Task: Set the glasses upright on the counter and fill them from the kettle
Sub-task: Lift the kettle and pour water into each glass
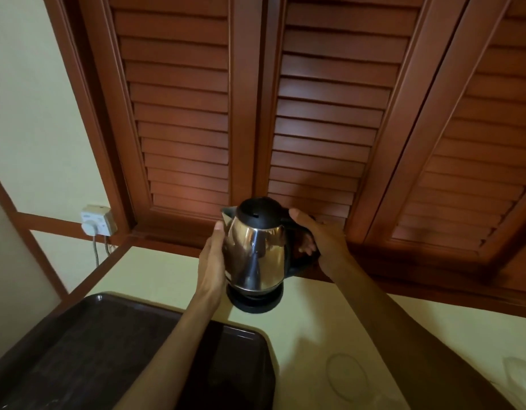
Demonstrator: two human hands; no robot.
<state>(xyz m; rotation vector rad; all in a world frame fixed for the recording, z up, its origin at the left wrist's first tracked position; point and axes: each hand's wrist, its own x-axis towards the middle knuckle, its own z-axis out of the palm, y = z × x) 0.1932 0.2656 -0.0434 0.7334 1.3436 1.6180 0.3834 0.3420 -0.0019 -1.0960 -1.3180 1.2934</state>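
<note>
A steel kettle (257,255) with a black lid stands tilted slightly on its round black base (256,301) at the back of the pale counter (167,270). My right hand (318,238) is wrapped around the kettle's black handle. My left hand (213,258) lies flat against the kettle's left side, below the spout. One clear glass (347,377) stands upright on the counter near my right forearm. A second clear glass (521,377) shows at the right edge, partly hidden by my arm.
A dark brown tray (78,356) fills the lower left of the counter. A wall socket (97,220) with a plug and grey cord sits at the left. Brown louvred shutters (315,113) rise right behind the kettle.
</note>
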